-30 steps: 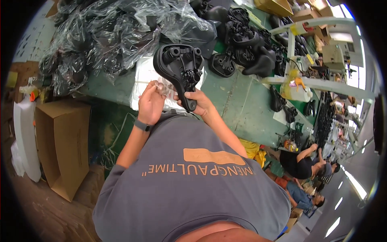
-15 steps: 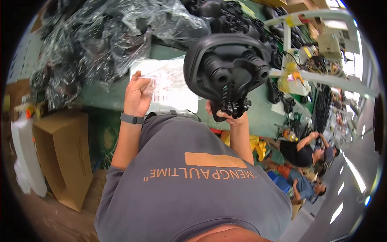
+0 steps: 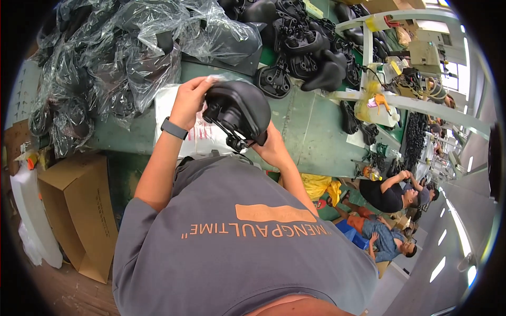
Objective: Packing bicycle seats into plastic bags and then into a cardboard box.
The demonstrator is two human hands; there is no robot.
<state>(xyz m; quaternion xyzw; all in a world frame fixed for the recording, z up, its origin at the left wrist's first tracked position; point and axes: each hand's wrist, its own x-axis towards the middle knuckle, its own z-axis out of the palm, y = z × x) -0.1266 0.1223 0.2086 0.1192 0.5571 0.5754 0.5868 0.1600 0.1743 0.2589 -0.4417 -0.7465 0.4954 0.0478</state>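
A black bicycle saddle [image 3: 245, 105] is tilted above the bench in front of me, its underside with springs and a clamp turned partly toward my left. My right hand [image 3: 273, 149] is closed around its narrow end. At the saddle's wide end, my left hand [image 3: 191, 100] has fingers and thumb pinched together, with a thin, pale shine of a clear plastic bag [image 3: 215, 78] at the fingertips. How far the film reaches over the saddle cannot be made out. Under both hands lies a stack of clear bags [image 3: 164, 113] with red print.
Saddles wrapped in clear plastic [image 3: 110, 63] are heaped at the back left. Bare black saddles [image 3: 303, 45] crowd the back of the green bench [image 3: 311, 126]. A white metal frame [image 3: 416, 100] stands right, and an open cardboard box [image 3: 79, 210] lower left. Other people [image 3: 387, 192] sit further right.
The saddle has come down and left, turning onto its side, in my right hand. My left hand has risen from the bag stack to the saddle's wide end.
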